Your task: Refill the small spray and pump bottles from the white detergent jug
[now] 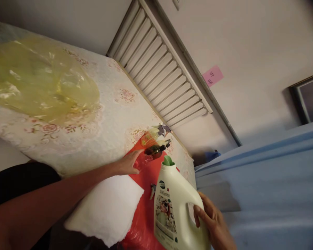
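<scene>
My right grip [215, 219] is grasping the large pale bottle [181, 194] by its handle, and I am holding it in front of the red plastic [143, 211]. My left grip [129, 163] is hovering just beside a clear bottle [144, 161]; whether it is grasping that, I cannot tell. A yellow bag [47, 80] is lying on the flowered table [111, 93].

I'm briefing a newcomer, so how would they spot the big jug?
Find the blue fabric at lower right, then the red covering to its left. Between them, the right hand holds a pale jug by its handle. Its printed label and green spout set it apart, and it looks much larger than the dark bottle near the left hand.
</scene>
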Demonstrator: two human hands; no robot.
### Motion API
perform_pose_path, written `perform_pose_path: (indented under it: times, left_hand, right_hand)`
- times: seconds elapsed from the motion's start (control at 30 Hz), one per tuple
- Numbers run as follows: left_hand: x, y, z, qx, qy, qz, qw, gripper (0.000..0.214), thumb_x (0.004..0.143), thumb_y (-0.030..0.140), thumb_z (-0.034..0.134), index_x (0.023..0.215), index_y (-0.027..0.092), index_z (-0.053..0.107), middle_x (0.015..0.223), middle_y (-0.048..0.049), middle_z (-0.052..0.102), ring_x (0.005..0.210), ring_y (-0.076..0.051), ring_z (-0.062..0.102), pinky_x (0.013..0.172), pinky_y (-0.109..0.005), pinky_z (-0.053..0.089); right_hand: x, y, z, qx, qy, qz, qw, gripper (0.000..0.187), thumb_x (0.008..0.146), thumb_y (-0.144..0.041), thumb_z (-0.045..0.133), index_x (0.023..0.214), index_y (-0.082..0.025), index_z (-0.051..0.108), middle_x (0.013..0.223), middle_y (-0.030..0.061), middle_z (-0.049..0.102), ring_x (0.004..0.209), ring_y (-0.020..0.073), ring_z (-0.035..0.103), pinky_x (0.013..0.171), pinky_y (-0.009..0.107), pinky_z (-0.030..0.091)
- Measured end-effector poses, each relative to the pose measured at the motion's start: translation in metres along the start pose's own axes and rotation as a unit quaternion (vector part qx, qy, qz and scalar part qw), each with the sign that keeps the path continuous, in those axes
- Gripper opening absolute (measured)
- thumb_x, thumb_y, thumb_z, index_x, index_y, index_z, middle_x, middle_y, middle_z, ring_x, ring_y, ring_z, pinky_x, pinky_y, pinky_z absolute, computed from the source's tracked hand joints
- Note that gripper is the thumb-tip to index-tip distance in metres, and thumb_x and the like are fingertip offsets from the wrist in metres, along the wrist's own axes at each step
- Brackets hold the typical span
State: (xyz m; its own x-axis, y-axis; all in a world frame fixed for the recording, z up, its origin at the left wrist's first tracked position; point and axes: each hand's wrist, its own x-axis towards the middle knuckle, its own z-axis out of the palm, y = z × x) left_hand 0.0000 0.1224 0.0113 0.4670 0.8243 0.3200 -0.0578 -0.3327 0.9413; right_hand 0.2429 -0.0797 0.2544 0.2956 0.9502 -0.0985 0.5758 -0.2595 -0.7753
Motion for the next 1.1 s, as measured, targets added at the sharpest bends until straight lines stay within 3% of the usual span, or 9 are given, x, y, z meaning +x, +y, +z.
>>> perform_pose_path:
  times: [0.17,0.47,0.77,1.1]
  left_hand:
    - [-0.002,0.001,-0.001,0.011,0.007,-0.001,1.0,0.104,0.06,0.024,0.078,0.149,0.026,0.024,0.145,-0.0137,0.039,0.135,-0.046,0.032,0.109,-0.056,0.032]
    - [-0.006,0.001,-0.002,0.008,0.004,0.019,1.0,0.081,0.068,0.034,0.077,0.139,0.024,0.039,0.134,-0.0124,0.049,0.124,-0.038,0.047,0.105,-0.051,0.037]
    - [-0.008,0.006,-0.009,0.031,-0.023,0.025,0.999,0.078,0.073,0.039,0.076,0.139,0.017,0.039,0.136,-0.0114,0.049,0.122,-0.038,0.049,0.104,-0.045,0.038]
    - [-0.006,0.005,-0.01,0.013,-0.029,0.011,0.999,0.081,0.068,0.04,0.08,0.138,0.023,0.043,0.131,-0.0114,0.054,0.121,-0.039,0.052,0.103,-0.047,0.04]
  right_hand:
    - [-0.005,-0.001,0.006,0.005,0.006,0.009,1.0,0.066,0.073,-0.056,0.074,0.128,-0.021,0.063,0.069,-0.0008,0.06,0.052,0.013,0.045,0.052,0.026,0.038]
    - [0.006,0.001,-0.001,-0.004,-0.097,0.005,0.995,0.067,0.074,-0.054,0.074,0.131,-0.02,0.062,0.068,-0.0013,0.056,0.052,0.0123,0.045,0.047,0.024,0.038]
    - [0.013,-0.003,0.004,-0.005,-0.112,0.001,0.994,0.063,0.075,-0.051,0.075,0.13,-0.022,0.063,0.069,-0.0014,0.058,0.051,0.0119,0.046,0.045,0.023,0.039]
    - [0.02,-0.012,0.002,-0.042,-0.133,-0.005,0.99,0.062,0.08,-0.05,0.07,0.133,-0.02,0.06,0.067,-0.0023,0.057,0.05,0.0115,0.046,0.047,0.024,0.038]
